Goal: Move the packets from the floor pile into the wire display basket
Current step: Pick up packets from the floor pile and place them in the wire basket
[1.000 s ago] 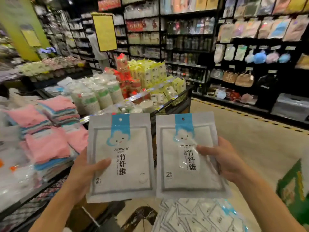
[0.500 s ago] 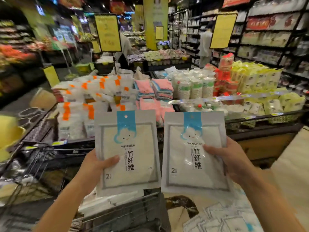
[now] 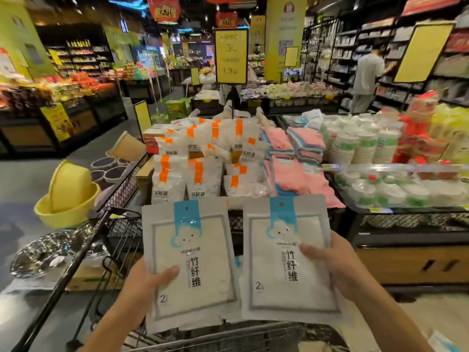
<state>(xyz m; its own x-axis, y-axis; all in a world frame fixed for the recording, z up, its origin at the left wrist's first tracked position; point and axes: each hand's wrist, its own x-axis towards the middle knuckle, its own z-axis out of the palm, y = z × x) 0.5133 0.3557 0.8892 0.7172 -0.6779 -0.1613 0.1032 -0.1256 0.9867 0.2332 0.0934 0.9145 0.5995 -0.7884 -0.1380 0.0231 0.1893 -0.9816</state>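
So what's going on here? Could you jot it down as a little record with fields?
place: shop aisle with display tables
left hand: holds left packet, thumb on its front
right hand: holds right packet, thumb on its front
packets: upright, side by side, fronts toward the camera
wire basket: below and to the left of the packets
behind: orange-striped bags, pink cloths

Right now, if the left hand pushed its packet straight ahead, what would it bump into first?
Probably the orange-striped bags stacked on the display straight ahead of the left hand and its packet. Depth is hard to judge; the black wire basket rim below might come first.
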